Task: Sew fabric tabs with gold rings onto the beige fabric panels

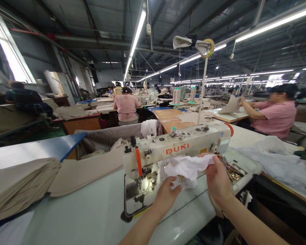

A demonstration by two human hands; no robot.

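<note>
A crumpled sheet of thin white tissue paper (pixel 191 166) lies partly unfolded in front of the sewing machine (pixel 173 144). My right hand (pixel 218 178) pinches its right end between thumb and fingers, holding that end raised. At the paper's lower left edge is my left hand (pixel 167 195), its thumb and bent fingers apart with nothing visible between them. Small gold-coloured metal pieces (pixel 181 177) show in the paper's folds, close to the left fingertips; their exact kind is too small to make out. The needle area (pixel 142 185), lit by a lamp, is left of the paper.
Stacked beige fabric pieces (pixel 22 187) lie on the left of the table. A tray of metal parts (pixel 234 173) sits right of the machine, near clear plastic bags (pixel 275 156). A thread stand pole (pixel 203 88) rises behind. Co-workers in pink (pixel 275 117) sit at other tables.
</note>
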